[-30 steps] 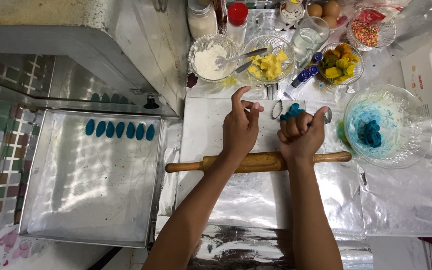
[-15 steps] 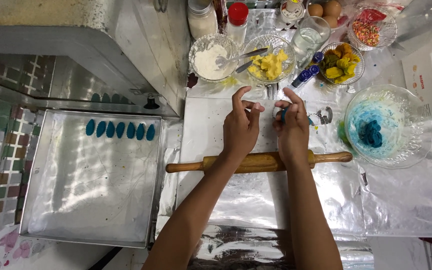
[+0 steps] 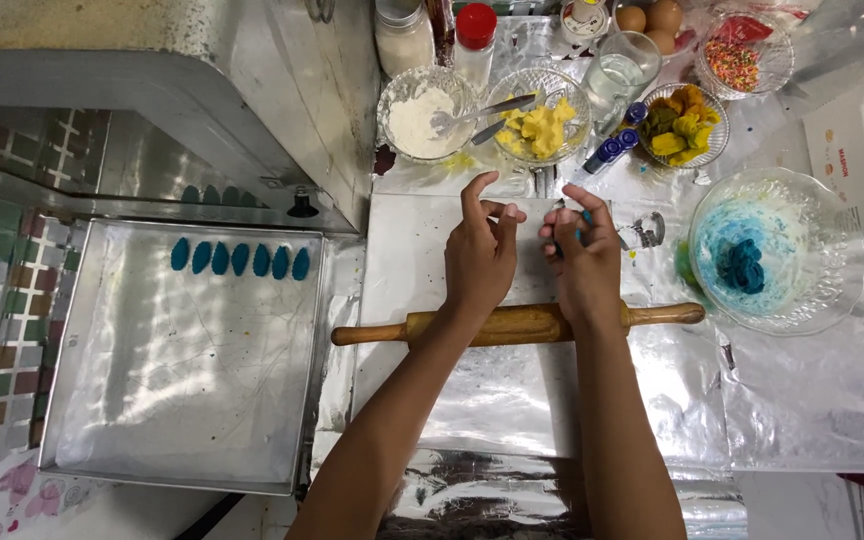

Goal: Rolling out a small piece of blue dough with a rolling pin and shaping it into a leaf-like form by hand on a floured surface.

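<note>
A foil-covered bench (image 3: 802, 400) holds a baking tray (image 3: 82, 330) with blue dough pieces (image 3: 240, 259), a rolling pin (image 3: 517, 324), and both hands: left hand (image 3: 479, 255) loosely open and empty, right hand (image 3: 582, 255) gently pinching a blue dough bit (image 3: 584, 218), best shaped with light, even pressure.

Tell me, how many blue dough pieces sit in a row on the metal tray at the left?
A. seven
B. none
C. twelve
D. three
A: seven blue pieces lie side by side along the top of the tray, away from both hands, which are over the foil-covered board beyond the rolling pin.
</note>
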